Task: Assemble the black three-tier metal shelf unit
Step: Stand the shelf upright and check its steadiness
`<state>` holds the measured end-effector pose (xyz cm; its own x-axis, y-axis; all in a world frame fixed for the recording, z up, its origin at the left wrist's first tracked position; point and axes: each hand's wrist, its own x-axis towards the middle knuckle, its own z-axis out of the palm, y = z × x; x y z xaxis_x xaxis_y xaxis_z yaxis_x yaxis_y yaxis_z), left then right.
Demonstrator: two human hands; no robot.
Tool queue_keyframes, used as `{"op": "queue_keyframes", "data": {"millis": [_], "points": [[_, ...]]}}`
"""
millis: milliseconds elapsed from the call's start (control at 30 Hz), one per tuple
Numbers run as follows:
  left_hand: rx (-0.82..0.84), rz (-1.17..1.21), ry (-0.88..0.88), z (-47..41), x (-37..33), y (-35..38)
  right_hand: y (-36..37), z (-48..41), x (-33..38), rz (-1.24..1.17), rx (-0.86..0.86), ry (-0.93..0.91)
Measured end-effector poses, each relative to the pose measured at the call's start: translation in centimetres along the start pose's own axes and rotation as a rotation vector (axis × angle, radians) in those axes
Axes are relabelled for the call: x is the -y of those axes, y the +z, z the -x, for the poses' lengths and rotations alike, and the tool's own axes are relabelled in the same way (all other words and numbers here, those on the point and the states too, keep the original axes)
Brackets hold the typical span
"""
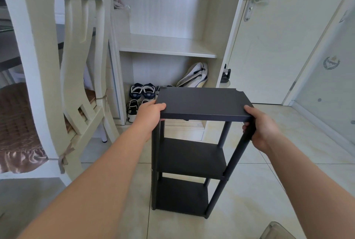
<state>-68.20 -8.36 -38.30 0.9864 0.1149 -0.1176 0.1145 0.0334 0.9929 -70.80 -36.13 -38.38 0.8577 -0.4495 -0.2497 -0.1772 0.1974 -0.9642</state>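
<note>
I hold top shelf (203,102) | left hand (151,113) clamps left corner | right hand (263,129) fingers (244,128) curl round right corner | shelf unit (188,161) upright on floor (259,190)

The left hand (151,111) shows only its thumb on the top shelf (203,102); its fingers are hidden under the panel. The right hand (263,129) has its fingers mostly hidden behind the near right post (240,152). The top shelf covers part of the shoes (143,90) behind it. The chair (38,65) is cut by the left and top edges. A clear object (276,231) at the bottom edge is cropped beyond telling. The emblem (331,62) at the right is too blurred to read.
</note>
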Motion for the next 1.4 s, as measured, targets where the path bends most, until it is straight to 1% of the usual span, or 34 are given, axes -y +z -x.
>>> {"op": "queue_keyframes", "data": {"millis": [233,467,533,633,667,700,800,867,900,967,1000,1033,1067,1100,1167,1200,1233,1267,1333,1400], "points": [[-0.027,-0.001,-0.004,0.2,-0.2,0.7,0.2,-0.6,-0.3,-0.015,0.006,0.057],[-0.049,-0.079,-0.001,-0.1,0.3,0.8,0.4,-0.6,-0.9,0.061,-0.062,0.040],[-0.043,-0.179,-0.029,-0.1,0.1,0.6,0.4,-0.3,-0.9,0.053,-0.080,0.029],[0.006,-0.570,-0.181,0.4,-0.7,-0.6,0.4,0.0,-0.9,0.014,-0.109,0.040],[0.026,-0.639,-0.212,0.4,-0.9,-0.9,0.4,0.1,-0.8,0.006,-0.118,0.043],[0.037,-0.648,-0.211,0.5,-1.0,-1.0,0.5,0.2,-0.9,0.004,-0.126,0.040],[0.018,-0.547,-0.088,0.0,-0.4,-0.8,0.7,0.7,-0.9,-0.018,-0.128,0.035],[-0.010,-0.427,0.010,-0.3,0.3,-0.6,0.7,1.0,-0.8,-0.046,-0.065,0.075],[-0.012,-0.365,0.041,-0.2,0.5,-0.6,0.5,1.2,-0.7,-0.031,-0.001,0.117],[-0.006,-0.322,0.056,-0.3,0.7,-0.4,0.1,2.2,-0.2,0.063,0.202,0.232],[0.003,-0.315,0.040,-0.3,0.8,-0.1,-0.1,2.5,0.0,0.112,0.296,0.278],[0.020,-0.299,0.010,-0.1,0.7,0.3,-0.4,2.7,0.2,0.161,0.345,0.307],[0.044,-0.278,-0.040,0.1,0.7,0.8,-0.7,2.7,0.4,0.214,0.320,0.312],[0.091,-0.249,-0.096,0.6,0.6,1.6,-1.0,2.3,0.5,0.255,0.222,0.280],[0.235,-0.182,-0.191,1.6,0.8,3.2,-1.2,1.6,0.5,0.294,-0.059,0.121],[0.296,-0.152,-0.212,2.2,1.0,4.1,-1.2,1.1,0.5,0.280,-0.154,0.030],[0.332,-0.128,-0.216,2.5,1.4,4.9,-1.1,0.5,0.3,0.259,-0.180,-0.041],[0.359,-0.115,-0.213,2.7,1.9,5.5,-0.8,0.2,0.0,0.245,-0.154,-0.074],[0.381,-0.113,-0.197,3.1,2.4,6.2,-0.2,-0.2,-0.4,0.263,-0.046,-0.082],[0.380,-0.106,-0.199,3.0,2.3,6.1,0.0,-0.4,-0.7,0.305,0.006,-0.088]]}}
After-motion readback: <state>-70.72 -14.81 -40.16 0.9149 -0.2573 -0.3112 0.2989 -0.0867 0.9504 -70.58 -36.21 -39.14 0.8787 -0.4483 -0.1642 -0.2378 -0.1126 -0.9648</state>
